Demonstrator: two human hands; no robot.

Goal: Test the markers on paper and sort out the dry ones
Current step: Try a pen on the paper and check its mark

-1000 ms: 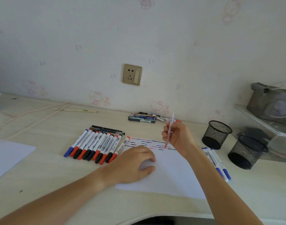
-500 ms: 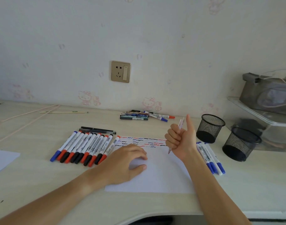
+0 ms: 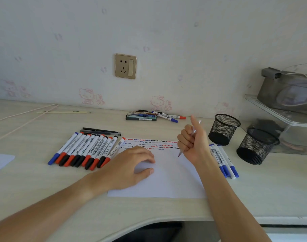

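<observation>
Black wire-mesh cups, two of them: far cup (image 3: 224,128) near the wall, near cup (image 3: 257,146) just right of it and closer to the tabletop (image 3: 44,186) edge, both upright, nothing visible inside either. Behind them, clear plastic shelf (image 3: 278,109) carrying a grey pouch (image 3: 288,91); contents under the shelf too dim to tell. Between far cup and paper (image 3: 166,182), three blue-capped markers (image 3: 224,163) lying side by side. Right hand (image 3: 193,142) raised over the paper's right edge, fingers curled into a fist round a slim clear pen (image 3: 179,153), thumb pointing up, tip down just above the sheet. Left hand (image 3: 130,165) flat on the paper, grip relaxed and holding nothing, fingers slightly arched. Across the paper's top, rows of red, blue and black squiggles (image 3: 149,144). Left of the sheet, row of capped markers (image 3: 86,151) touching one another, red, black and blue caps toward the camera; two dark pens (image 3: 101,131) behind them. Against the wall, loose pile of pens (image 3: 149,117).
</observation>
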